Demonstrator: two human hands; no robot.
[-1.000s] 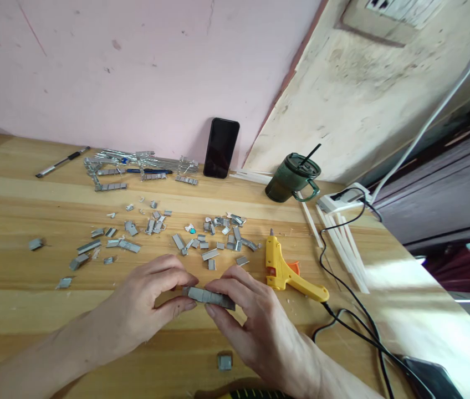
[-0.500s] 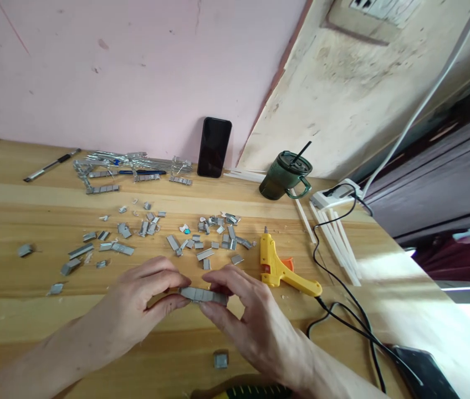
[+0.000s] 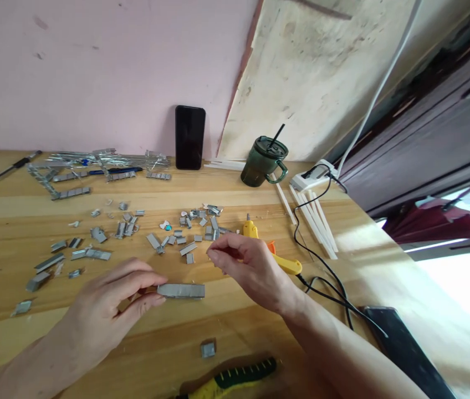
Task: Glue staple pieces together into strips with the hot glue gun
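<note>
My left hand (image 3: pixel 121 305) pinches one end of a flat grey strip (image 3: pixel 183 291) between thumb and fingertips. The strip points to the right and lies level, just above or on the wooden table; I cannot tell which. My right hand (image 3: pixel 247 263) is apart from it, up and to the right, in front of the yellow glue gun (image 3: pixel 287 264) and hiding part of it. Its thumb and fingers are closed together, and anything between them is too small or hidden to see. A small grey block (image 3: pixel 208 349) lies nearer to me.
Several cut grey pieces (image 3: pixel 97 254) are scattered across the table (image 3: pixel 135 343). A yellow-and-black handled tool (image 3: pixel 235 379) lies at the front. A phone (image 3: pixel 190 137) leans on the wall beside a green mug (image 3: pixel 262 162). White sticks (image 3: pixel 316 224), a power strip (image 3: pixel 313 176) and black cable (image 3: pixel 345 302) lie right.
My right hand has let go of the grey strip and moved up and away towards the glue gun. My left hand still holds the strip. The view has shifted to the right.
</note>
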